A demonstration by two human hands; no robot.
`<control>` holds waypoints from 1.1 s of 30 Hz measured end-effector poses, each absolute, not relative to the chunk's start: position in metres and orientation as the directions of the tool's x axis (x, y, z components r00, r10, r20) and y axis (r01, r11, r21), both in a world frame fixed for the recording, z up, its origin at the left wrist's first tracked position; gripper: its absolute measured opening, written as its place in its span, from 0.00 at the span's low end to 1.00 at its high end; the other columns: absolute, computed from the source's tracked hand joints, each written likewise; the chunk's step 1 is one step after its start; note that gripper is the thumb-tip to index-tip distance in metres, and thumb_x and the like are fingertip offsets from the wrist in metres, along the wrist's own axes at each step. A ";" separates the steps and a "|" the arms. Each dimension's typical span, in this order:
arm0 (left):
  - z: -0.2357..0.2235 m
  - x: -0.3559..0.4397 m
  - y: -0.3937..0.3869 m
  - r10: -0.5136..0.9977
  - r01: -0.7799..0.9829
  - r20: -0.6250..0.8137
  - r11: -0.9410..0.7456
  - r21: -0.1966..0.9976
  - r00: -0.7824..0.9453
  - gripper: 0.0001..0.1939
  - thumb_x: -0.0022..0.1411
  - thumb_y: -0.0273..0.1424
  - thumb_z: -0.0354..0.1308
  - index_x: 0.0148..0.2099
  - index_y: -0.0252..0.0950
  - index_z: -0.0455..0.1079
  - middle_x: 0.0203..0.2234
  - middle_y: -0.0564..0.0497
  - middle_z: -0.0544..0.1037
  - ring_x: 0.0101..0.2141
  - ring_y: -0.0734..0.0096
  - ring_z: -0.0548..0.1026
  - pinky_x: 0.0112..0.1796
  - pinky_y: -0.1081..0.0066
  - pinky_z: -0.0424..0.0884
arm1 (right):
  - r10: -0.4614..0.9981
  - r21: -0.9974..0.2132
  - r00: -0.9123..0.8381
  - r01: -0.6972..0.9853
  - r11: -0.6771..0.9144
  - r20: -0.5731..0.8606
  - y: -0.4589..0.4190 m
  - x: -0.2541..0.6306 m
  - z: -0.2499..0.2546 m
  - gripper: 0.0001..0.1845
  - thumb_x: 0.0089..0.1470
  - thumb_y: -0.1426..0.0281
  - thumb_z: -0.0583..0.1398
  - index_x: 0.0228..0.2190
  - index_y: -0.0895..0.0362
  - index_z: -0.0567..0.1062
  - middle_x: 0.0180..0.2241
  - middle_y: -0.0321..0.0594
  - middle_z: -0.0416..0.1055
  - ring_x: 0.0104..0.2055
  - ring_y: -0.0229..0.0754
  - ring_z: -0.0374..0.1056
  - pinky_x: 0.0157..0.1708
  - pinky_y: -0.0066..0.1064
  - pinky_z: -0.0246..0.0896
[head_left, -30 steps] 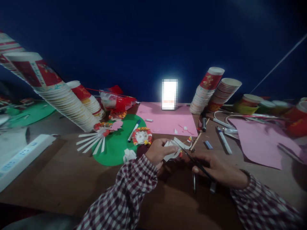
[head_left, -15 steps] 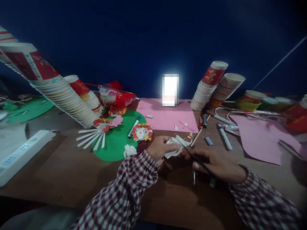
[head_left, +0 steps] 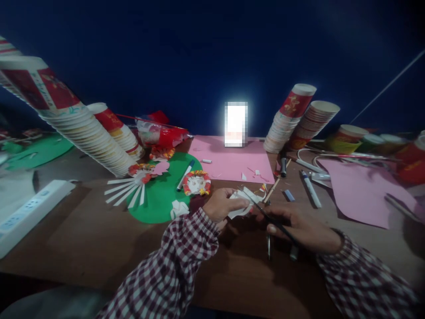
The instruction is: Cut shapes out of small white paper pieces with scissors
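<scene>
My left hand (head_left: 223,204) is closed on a white cut-up paper cup piece (head_left: 244,205) held just above the wooden table (head_left: 99,239). My right hand (head_left: 300,230) grips a pair of dark scissors (head_left: 270,219), and their blades point up-left into the paper piece. Both arms wear checked red-and-white sleeves. A finished paper-cup flower with a red and yellow rim (head_left: 197,183) lies just left of my left hand on a green paper sheet (head_left: 159,201).
Leaning stacks of paper cups stand at the left (head_left: 83,133) and back right (head_left: 292,119). A lit phone (head_left: 236,124) stands on a pink sheet (head_left: 232,164). Markers (head_left: 311,189), another pink sheet (head_left: 361,190) and a power strip (head_left: 29,210) lie around.
The view shifted slightly, so everything sits a little higher in frame. Both hands keep their hold and stay almost still.
</scene>
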State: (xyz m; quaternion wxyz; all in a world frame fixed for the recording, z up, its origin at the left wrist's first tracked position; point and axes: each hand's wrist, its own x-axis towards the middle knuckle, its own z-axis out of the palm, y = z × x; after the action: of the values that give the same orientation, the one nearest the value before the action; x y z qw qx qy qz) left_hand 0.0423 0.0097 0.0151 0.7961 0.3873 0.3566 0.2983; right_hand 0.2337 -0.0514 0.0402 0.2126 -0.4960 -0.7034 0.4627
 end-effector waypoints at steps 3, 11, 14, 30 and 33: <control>0.016 0.042 0.010 0.750 -0.211 -0.336 0.529 0.822 0.570 0.13 0.37 0.30 0.68 0.27 0.27 0.72 0.20 0.48 0.74 0.21 0.76 0.68 0.25 0.75 0.61 | 0.888 -0.860 -0.430 0.503 0.088 -0.161 -0.051 0.234 0.040 0.20 0.50 0.55 0.57 0.37 0.56 0.77 0.30 0.39 0.75 0.32 0.47 0.71 0.32 0.31 0.66; 0.013 0.042 0.010 0.746 -0.197 -0.350 0.534 0.822 0.566 0.14 0.37 0.29 0.67 0.29 0.25 0.73 0.22 0.46 0.75 0.22 0.76 0.69 0.26 0.75 0.63 | 0.873 -0.858 -0.446 0.509 0.065 -0.198 -0.052 0.236 0.037 0.21 0.51 0.56 0.56 0.39 0.57 0.76 0.30 0.39 0.75 0.31 0.45 0.70 0.29 0.31 0.65; 0.012 0.041 0.011 0.746 -0.192 -0.346 0.530 0.826 0.570 0.15 0.38 0.29 0.67 0.30 0.25 0.73 0.22 0.46 0.75 0.22 0.76 0.69 0.26 0.75 0.63 | 0.869 -0.864 -0.453 0.500 0.062 -0.199 -0.052 0.236 0.037 0.21 0.52 0.56 0.56 0.39 0.58 0.76 0.32 0.40 0.75 0.33 0.46 0.70 0.31 0.31 0.66; 0.016 0.042 0.009 0.722 -0.169 -0.383 0.564 0.808 0.576 0.16 0.35 0.29 0.68 0.28 0.25 0.72 0.20 0.48 0.74 0.21 0.77 0.68 0.25 0.76 0.62 | 0.849 -0.890 -0.477 0.456 0.020 -0.225 -0.051 0.235 0.034 0.20 0.52 0.56 0.56 0.39 0.58 0.74 0.34 0.41 0.73 0.39 0.49 0.69 0.40 0.34 0.65; 0.017 0.042 0.008 0.714 -0.180 -0.396 0.584 0.792 0.577 0.15 0.35 0.28 0.68 0.28 0.25 0.72 0.20 0.49 0.74 0.21 0.78 0.68 0.25 0.76 0.62 | 0.854 -0.894 -0.478 0.447 0.037 -0.204 -0.050 0.234 0.034 0.20 0.51 0.56 0.57 0.38 0.58 0.74 0.33 0.41 0.73 0.38 0.48 0.69 0.39 0.34 0.65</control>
State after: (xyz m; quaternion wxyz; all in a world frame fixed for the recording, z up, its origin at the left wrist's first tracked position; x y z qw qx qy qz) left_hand 0.0422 0.0082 0.0170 0.8103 0.3634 0.3679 0.2758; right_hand 0.2344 -0.0504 0.0344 0.1995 -0.4702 -0.6917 0.5105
